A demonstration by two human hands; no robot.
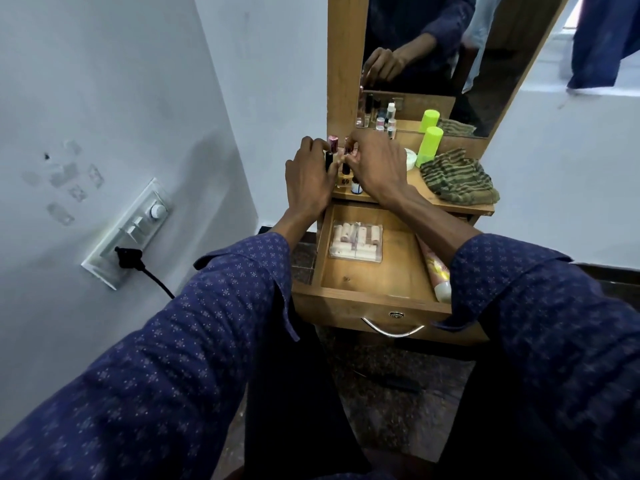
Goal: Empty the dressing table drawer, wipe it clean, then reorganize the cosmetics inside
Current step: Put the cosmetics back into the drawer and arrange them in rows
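Drawer [367, 271] stood pulled out below the front edge of the surface [420, 188]. It held one clear case of small tubes [356, 241] near its back left corner and one pale tube [437, 271] lying along its right wall; the rest of the floor was bare wood. Judged: reorganizing stage, most cosmetics not yet returned.

On the surface: one striped cloth [459, 178] bunched at the right edge, one green-capped bottle [428, 145] upright just left of it, one white round tub [410, 159] partly hidden behind the right wrist.

Small bottles [346, 176] clustered at the left front corner of the surface. About five visible; hands covered the rest, true count uncertain. More showed only as reflections in the mirror [450, 46].

Left hand [308, 178] had its fingers curled round a dark bottle in the cluster. Right hand [372, 168] pinched the cap of another just beside it.

Procedure note, judged: lift each bottle straight up by body rather than cap, since neighbours stood touching and would tip easily. Carry low over the front edge and set upright along a drawer wall, tallest at the back.
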